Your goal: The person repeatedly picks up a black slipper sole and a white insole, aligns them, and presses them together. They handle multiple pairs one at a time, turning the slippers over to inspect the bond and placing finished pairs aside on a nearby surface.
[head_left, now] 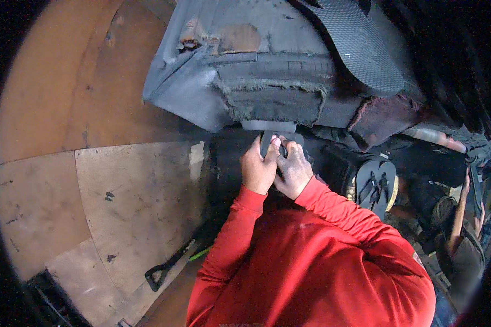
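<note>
My left hand (pixel 259 168) and my right hand (pixel 295 170) are close together in front of my chest, thumbs side by side. Both are closed on a dark, flat-looking piece (pixel 267 143), most of it hidden by my fingers. The piece is held right at a smooth pale-grey strip (pixel 268 126); whether they touch I cannot tell. Above the strip hangs a frayed, dust-covered cloth flap (pixel 273 103) on a grey, dusty housing (pixel 289 68). Dark dust coats the back of my right hand. A pair of dark flip-flops (pixel 375 182) lies to the right.
A textured grey sheet (pixel 360 49) drapes over the housing's right side. Brown wooden boards (pixel 142 201) cover the left. A black-handled tool (pixel 157 277) lies at the lower left. Another person (pixel 458 240) is at the far right, arms raised. A pale pipe (pixel 436 137) runs beneath the cloth.
</note>
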Tool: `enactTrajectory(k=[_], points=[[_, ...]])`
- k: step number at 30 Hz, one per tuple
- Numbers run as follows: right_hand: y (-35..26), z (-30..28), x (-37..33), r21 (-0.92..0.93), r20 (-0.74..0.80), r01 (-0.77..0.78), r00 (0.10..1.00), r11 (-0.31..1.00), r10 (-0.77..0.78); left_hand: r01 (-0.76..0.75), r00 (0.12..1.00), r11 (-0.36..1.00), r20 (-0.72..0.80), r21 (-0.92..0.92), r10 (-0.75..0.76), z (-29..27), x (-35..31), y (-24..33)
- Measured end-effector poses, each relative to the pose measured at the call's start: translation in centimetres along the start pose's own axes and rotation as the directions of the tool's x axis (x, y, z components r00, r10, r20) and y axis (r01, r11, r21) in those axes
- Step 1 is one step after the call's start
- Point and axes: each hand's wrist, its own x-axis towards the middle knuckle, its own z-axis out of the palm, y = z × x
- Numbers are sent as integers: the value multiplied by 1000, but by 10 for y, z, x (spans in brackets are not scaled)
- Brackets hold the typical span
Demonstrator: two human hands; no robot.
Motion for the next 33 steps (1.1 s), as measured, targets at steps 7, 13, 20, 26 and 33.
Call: enactTrajectory(k=[7, 13, 20, 26, 33], points=[[-2, 15, -5, -82, -232, 245, 938, 966, -257, -141, 977, 972, -183, -190, 106, -10, -41, 0], [2, 27, -17, 13, -153, 559, 820, 829, -551, -276, 903, 961, -337, 18, 265, -33, -79, -22], [30, 56, 6, 793, 434, -359, 900, -492, 41, -304, 932, 945, -168, 123, 322, -53, -76, 2], [55, 91, 35, 676, 433, -414, 893, -610, -126, -357, 909, 852, -67, 383, 411, -51, -31, 21], [86, 65, -7, 619, 672, -376, 707, -690, 218, -2, 983, 990, 179, 139, -23, 2, 3, 9]])
